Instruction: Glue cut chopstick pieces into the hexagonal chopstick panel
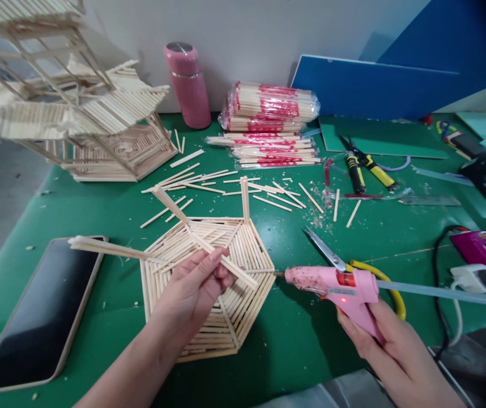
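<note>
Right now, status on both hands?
Left hand pinching wooden stick over hexagonal stick panel. Right hand gripping pink glue gun, nozzle at stick's end. Scissors behind gun.

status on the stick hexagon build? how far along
Done: the flat hexagon base is fully laid with sticks, and two posts stand at its far corners. In hand: the left hand has a grip on a loose stick over the base, while the right hand aims the pink glue gun at its end. Left: most corners lack posts, and cut sticks lie unused behind.
</note>
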The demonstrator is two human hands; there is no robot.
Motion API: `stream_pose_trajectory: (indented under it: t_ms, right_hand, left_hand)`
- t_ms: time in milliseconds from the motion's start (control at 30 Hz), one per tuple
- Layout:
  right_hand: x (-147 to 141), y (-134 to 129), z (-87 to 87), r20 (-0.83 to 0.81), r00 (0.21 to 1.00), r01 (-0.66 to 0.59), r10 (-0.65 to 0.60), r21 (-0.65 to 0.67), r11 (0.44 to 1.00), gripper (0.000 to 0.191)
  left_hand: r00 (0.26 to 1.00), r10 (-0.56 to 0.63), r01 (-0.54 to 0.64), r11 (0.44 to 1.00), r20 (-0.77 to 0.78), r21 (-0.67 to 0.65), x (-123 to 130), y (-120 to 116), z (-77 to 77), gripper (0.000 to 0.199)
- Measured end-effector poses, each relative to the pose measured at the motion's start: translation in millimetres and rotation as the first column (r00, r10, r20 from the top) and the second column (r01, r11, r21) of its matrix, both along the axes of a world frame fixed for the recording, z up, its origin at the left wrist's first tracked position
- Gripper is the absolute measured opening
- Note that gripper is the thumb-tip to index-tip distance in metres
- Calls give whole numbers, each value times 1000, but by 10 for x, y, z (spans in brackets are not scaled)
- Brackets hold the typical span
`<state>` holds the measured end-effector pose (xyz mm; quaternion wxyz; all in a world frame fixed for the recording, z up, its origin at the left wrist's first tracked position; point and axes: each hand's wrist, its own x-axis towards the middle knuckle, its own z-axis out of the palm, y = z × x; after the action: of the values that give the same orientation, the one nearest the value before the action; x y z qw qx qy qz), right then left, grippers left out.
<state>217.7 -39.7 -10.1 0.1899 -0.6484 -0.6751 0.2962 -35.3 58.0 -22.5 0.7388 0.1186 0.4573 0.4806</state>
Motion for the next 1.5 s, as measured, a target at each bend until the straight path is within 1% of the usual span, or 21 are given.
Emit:
stream_pose_trajectory:
  t_ms: [100, 267, 367, 500, 633, 767, 833, 1000, 1200, 1333, 1500]
  right_hand:
    - [-8, -2, 6, -18, 1000, 5, -5, -25, 1000, 38]
    - [-131, 48, 31, -134, 983, 111, -123, -99, 989, 28]
    - [-188, 82, 46, -169, 970, 159, -173, -93, 983, 23]
    - [-209, 92, 58, -184, 956, 218, -228, -74, 973, 24]
    - [-194, 63, 33, -174, 965, 187, -198, -79, 979, 23]
    - [-155, 19, 8, -155, 972, 158, -175, -116, 981, 35]
    - [-129, 4, 12, -130, 978, 149, -165, -123, 981, 36]
    - [-63, -5, 28, -81, 992, 97, -100, -38, 995, 37]
    - [-43, 21, 30, -49, 998, 38, -39, -23, 999, 41]
    - [-83, 53, 62, -70, 995, 72, -73, -21, 997, 32]
    - [-130, 50, 58, -89, 987, 131, -132, -19, 991, 28]
  left_hand:
    - [1000, 0, 0, 1000, -7, -2, 3, -2, 10, 9]
    - [1000, -6, 6, 1000, -8, 1, 0, -8, 2, 8]
    - [1000, -1, 1, 1000, 5, 2, -6, -11, -6, 9]
    - [1000, -8, 8, 1000, 8, 5, -13, -20, -2, 11]
    - [1000, 3, -3, 1000, -2, -3, -6, -14, 3, 11]
    - [1000, 10, -10, 1000, -6, -9, 2, 2, 18, 11]
    - [1000, 13, -13, 1000, -5, -11, 1, 4, 26, 10]
    - [1000, 11, -11, 1000, 9, -5, -16, -3, 16, 9]
    - [1000, 11, -11, 1000, 8, 0, -23, -2, -5, 10]
    - [1000, 5, -5, 1000, 2, 7, -20, -8, -2, 10]
    - [1000, -17, 17, 1000, -2, 13, -22, -6, 5, 9]
